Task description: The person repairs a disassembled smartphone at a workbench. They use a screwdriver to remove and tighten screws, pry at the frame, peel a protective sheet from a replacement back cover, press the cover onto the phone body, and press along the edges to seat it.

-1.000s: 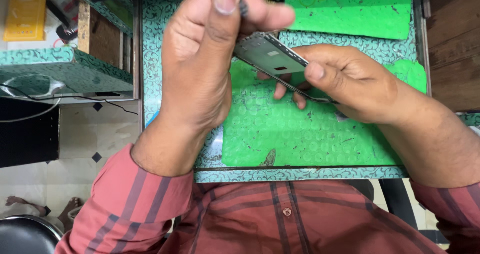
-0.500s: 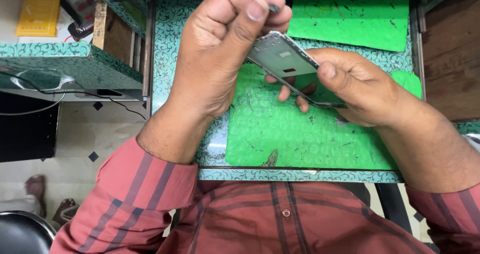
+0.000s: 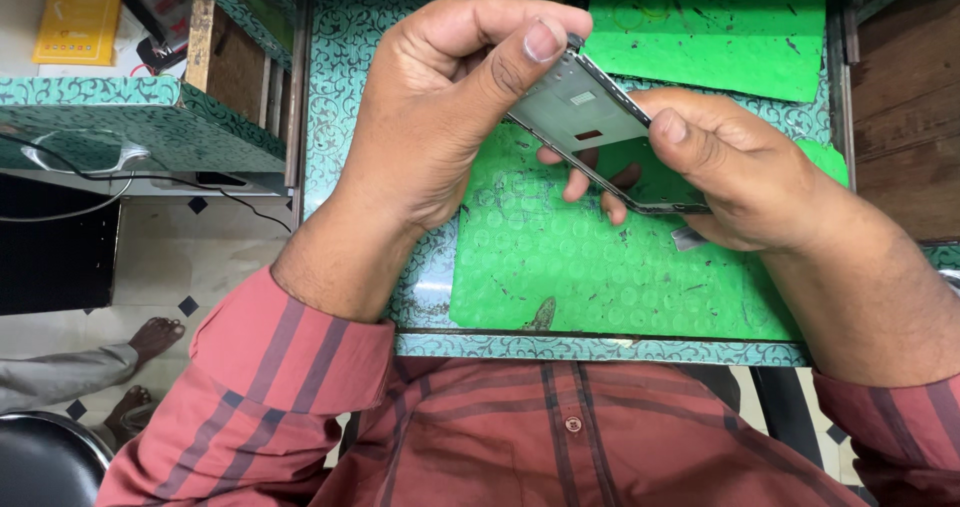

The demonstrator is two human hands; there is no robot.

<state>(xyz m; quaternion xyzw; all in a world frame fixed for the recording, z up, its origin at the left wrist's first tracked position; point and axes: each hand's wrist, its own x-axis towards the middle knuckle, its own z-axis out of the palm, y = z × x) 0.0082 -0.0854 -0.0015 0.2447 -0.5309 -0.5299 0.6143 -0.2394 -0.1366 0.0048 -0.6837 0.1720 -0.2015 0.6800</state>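
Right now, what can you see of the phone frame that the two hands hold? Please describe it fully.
The phone frame is a thin rectangular plate, grey and metallic-looking, with dark edges and a small dark slot near its middle. It is tilted, raised above the green mat. The left hand pinches its upper corner; the right hand grips its lower end, fingers underneath.
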